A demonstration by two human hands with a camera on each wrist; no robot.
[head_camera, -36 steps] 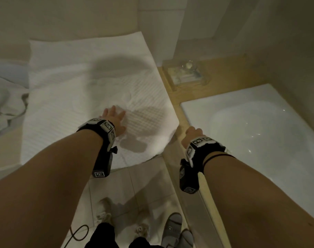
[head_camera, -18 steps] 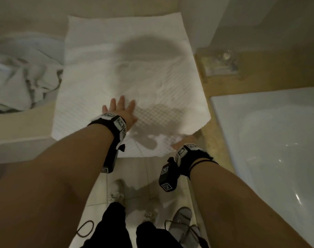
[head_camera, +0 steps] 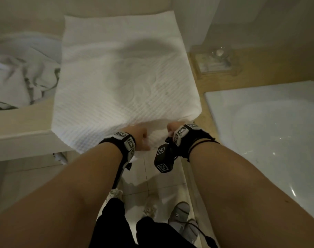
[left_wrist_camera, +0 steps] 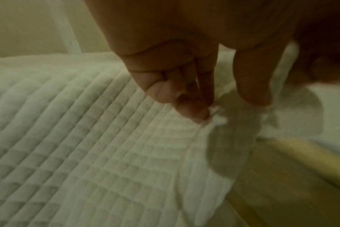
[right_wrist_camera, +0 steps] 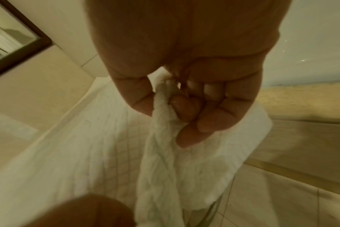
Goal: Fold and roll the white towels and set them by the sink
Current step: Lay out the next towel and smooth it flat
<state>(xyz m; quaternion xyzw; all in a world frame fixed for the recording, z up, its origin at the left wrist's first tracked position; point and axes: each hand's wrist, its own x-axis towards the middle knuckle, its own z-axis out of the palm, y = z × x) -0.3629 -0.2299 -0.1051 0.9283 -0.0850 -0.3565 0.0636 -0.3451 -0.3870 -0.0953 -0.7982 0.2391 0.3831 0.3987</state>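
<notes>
both the left hand (head_camera: 141, 138) and right hand (head_camera: 172, 128) are pinching the near hanging edge of the white towel (head_camera: 124, 83) lying spread on the counter (head_camera: 22, 120), fingers clamped on cloth, probably to start a fold.

Bare forearms; black wrist bands (head_camera: 125, 140) carry white square-patterned marker tiles, a thin black hair tie (head_camera: 202, 142) circles the right wrist, black trousers (head_camera: 116, 228) below.

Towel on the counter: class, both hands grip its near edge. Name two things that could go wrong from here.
1. The towel overhangs the counter edge; lifting the near edge held by the left hand and right hand could drag it off onto the floor.
2. The right hand's grip bunches the cloth, so the fold may come out uneven.
</notes>
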